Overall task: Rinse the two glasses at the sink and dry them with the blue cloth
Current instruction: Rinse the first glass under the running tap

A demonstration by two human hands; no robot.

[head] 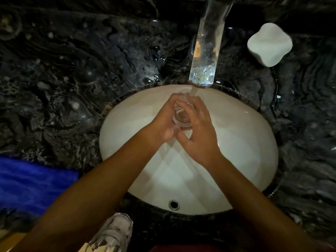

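Small clear drinking glass [182,118], wet and see-through, round thick base turned toward the camera. Lay tilted, long axis running from that base up and away toward the tap, mouth hidden behind fingers. Was held over the middle of the oval white ceramic basin [245,142], under a thin stream of water [193,91] from the tall shiny chrome faucet [206,51]. Left hand [164,122] wrapped along one side, right hand [197,131] along the other, both closed around the glass. Whether any water stood inside could not be told. Second clear faceted glass [113,233] stood on the dark veined marble counter [72,70] near the basin's front edge, seemingly without contents. Folded bright blue cloth [31,182] lay on the counter, far left. White rounded ceramic dish [270,44] sat right of the faucet.
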